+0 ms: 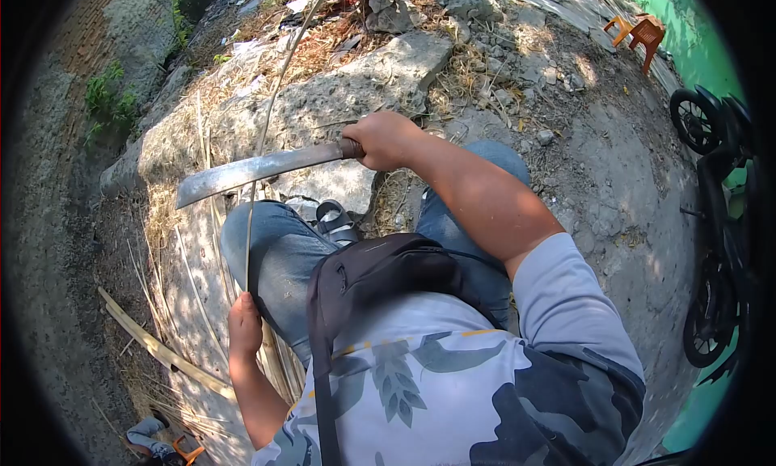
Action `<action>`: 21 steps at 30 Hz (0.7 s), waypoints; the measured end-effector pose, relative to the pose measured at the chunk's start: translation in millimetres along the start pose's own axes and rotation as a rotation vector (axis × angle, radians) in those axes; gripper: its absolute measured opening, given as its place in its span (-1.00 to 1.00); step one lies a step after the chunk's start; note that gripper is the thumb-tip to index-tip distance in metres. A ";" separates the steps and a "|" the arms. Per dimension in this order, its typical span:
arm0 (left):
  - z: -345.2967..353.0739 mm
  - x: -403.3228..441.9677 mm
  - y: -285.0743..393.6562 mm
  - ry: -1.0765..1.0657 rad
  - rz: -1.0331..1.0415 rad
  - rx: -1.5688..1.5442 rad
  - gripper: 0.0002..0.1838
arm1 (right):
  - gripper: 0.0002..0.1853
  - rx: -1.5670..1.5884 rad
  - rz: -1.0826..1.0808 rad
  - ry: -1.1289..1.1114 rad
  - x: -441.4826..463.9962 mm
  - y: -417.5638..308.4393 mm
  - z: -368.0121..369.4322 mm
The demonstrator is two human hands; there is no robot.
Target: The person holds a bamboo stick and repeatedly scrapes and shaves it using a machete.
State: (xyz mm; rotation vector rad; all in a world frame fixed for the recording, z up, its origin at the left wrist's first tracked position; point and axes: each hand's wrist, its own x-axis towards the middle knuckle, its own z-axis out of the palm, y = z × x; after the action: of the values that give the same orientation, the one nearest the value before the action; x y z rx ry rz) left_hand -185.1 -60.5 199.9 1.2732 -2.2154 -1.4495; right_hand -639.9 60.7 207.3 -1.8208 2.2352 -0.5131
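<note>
My right hand (388,140) is wrapped round the dark handle of a machete (283,160). Its broad blade points left, above my bent knee. A long, thin bamboo strip (275,94) runs up from my left hand (245,327), where the fingers are closed on its lower end. Blade and strip cross near the middle of the blade; I cannot tell whether they touch. More pale strips (190,260) lie on the ground to the left, with one thicker split bamboo piece (162,353) among them.
Ahead lies a rough concrete slab (356,78) with rubble and dry leaves around it. Orange plastic chairs (647,36) and a black motorcycle (715,215) stand by a green wall (687,21) on the right. Part of another person (148,435) shows at lower left.
</note>
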 end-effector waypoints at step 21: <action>-1.7 2.1 -7.6 -0.009 0.001 -0.081 -0.47 | -0.77 -0.037 -0.027 0.004 -1.8 -3.5 -2.2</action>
State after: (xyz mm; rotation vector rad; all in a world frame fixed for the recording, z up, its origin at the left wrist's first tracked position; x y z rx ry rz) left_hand -181.3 -64.3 193.9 1.2418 -2.1386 -1.5309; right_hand -637.2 62.1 210.7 -1.8715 2.2401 -0.4845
